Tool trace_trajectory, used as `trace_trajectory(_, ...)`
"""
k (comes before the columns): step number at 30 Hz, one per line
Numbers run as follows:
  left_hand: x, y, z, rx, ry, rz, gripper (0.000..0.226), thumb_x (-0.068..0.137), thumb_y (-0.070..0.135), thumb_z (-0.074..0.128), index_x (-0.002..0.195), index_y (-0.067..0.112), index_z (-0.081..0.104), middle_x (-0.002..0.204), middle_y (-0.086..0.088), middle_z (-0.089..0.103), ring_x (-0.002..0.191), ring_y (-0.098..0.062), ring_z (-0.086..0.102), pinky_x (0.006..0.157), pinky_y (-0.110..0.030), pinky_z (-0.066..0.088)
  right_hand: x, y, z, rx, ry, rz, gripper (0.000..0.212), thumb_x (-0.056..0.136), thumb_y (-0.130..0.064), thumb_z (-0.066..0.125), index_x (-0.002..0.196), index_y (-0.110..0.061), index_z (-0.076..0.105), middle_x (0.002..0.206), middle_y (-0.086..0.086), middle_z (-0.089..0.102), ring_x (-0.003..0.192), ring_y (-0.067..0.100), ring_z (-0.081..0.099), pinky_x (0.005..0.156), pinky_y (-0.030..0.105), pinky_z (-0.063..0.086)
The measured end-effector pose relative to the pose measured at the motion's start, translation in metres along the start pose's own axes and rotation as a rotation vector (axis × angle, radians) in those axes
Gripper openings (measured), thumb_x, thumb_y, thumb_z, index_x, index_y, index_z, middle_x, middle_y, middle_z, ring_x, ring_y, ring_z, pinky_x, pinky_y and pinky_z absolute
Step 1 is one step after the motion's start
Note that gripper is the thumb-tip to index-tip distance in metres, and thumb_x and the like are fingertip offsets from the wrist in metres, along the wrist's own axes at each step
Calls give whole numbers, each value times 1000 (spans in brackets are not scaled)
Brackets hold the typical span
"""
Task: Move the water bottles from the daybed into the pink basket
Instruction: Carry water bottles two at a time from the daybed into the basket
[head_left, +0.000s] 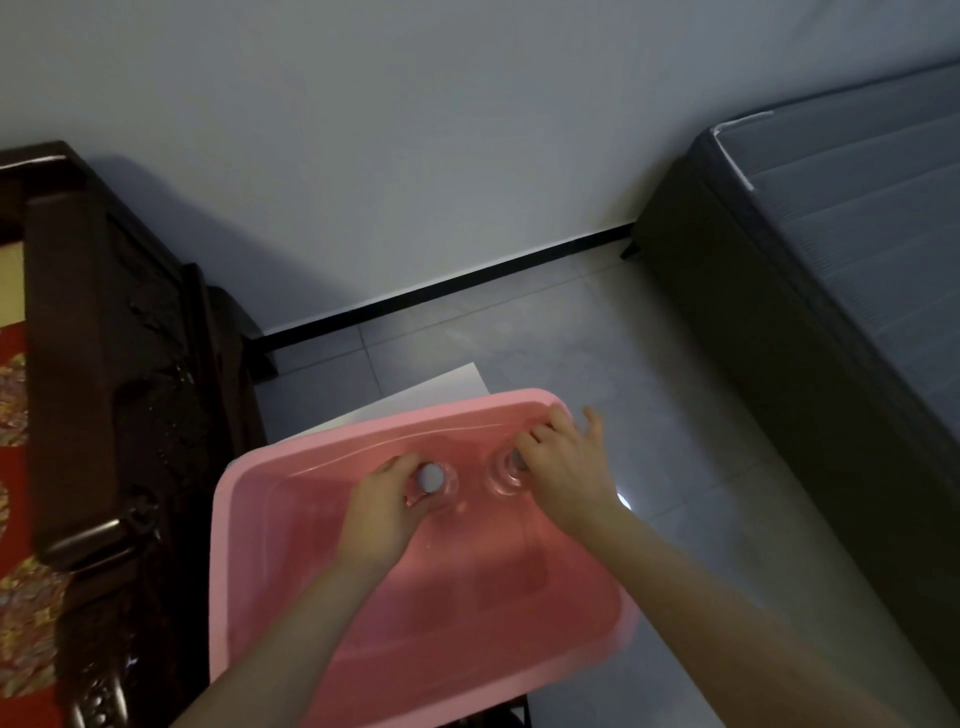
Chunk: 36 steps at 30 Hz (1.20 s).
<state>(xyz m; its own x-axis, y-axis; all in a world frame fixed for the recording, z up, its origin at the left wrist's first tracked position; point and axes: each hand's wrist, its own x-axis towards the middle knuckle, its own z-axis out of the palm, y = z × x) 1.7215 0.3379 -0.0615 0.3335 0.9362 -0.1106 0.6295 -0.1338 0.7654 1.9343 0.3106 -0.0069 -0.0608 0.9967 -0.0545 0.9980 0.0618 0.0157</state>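
A pink basket (244, 597) sits below me on a white board. Two clear water bottles stand upright inside it near the far wall, seen from above. My left hand (382, 512) wraps around the left bottle (432, 478), whose grey cap shows. My right hand (563, 470) lies over the right bottle (503, 475), fingers spread across its top so the cap is mostly hidden. The dark wooden daybed (98, 364) with a red patterned cushion runs along the left edge; no bottles show on the visible part of it.
A grey mattress on a dark base (831, 291) fills the right side. Pale floor tiles (649, 374) lie between it and the basket. The white board (431, 395) sticks out behind the basket. A white wall with a black skirting is beyond.
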Motion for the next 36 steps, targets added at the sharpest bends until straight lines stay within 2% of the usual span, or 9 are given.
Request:
trace_trajectory(3,1,2,6,-26,18,15,30,70,12,77,95,21,63,84,3,66,74,-22,60,67,-40,52,-4,0,6,48,-42,18,32,44,-11,84,66,-19,63,69,-4,65,78,22,65,58,34,45)
trace_trajectory(9,7,20,22,-97,40,57,27,75,10,74,100,18,65,91,1,68,80,-20,64,70,-41,54,-5,0,5,64,66,-14,18,54,-11,75,61,-17,60,62,-2,62,73,25,61,69,42,44)
trace_trajectory(14,9,20,32,-123,59,45,28,78,8,71,103,17,65,95,2,68,83,-18,65,72,-40,55,-1,2,5,83,84,10,3,62,-14,64,62,-16,62,63,-1,64,75,25,61,71,37,26)
trace_trajectory(20,5,18,36,-110,55,44,31,78,8,70,106,20,63,96,2,68,83,-18,64,72,-40,55,-3,-1,-1,69,10,14,11,62,-13,73,60,-17,62,62,-2,63,74,24,60,77,46,46)
trace_trajectory(26,4,22,39,-68,54,41,33,75,2,67,106,14,62,97,-5,67,85,-26,64,74,-43,55,-13,-6,-6,-23,-8,-54,35,78,-16,35,73,-11,69,71,5,66,82,28,66,94,64,43)
trace_trajectory(30,1,22,37,-38,74,42,39,73,-1,67,110,12,62,101,-6,67,88,-28,63,77,-43,54,-14,-7,-5,-68,6,-87,17,70,-7,58,81,-11,70,75,3,66,81,27,65,100,59,42)
trace_trajectory(32,-1,22,36,-9,75,55,40,72,-1,68,109,13,61,101,-4,67,88,-28,63,77,-42,52,-15,-9,-2,-49,-21,-128,22,57,-9,75,78,-16,70,72,0,65,73,22,64,90,42,52)
trace_trajectory(34,0,21,36,0,74,53,40,71,-1,68,108,13,61,99,-4,67,88,-27,63,77,-42,52,-16,-12,-1,13,-66,-124,29,52,-9,80,77,-16,69,74,-1,64,69,20,62,65,30,55)
trace_trajectory(36,1,21,36,-15,72,44,38,71,-2,67,106,12,61,98,-5,67,87,-27,64,76,-42,53,-14,-12,-3,81,-110,-105,26,65,-2,73,89,-10,67,89,6,64,83,26,61,56,33,50)
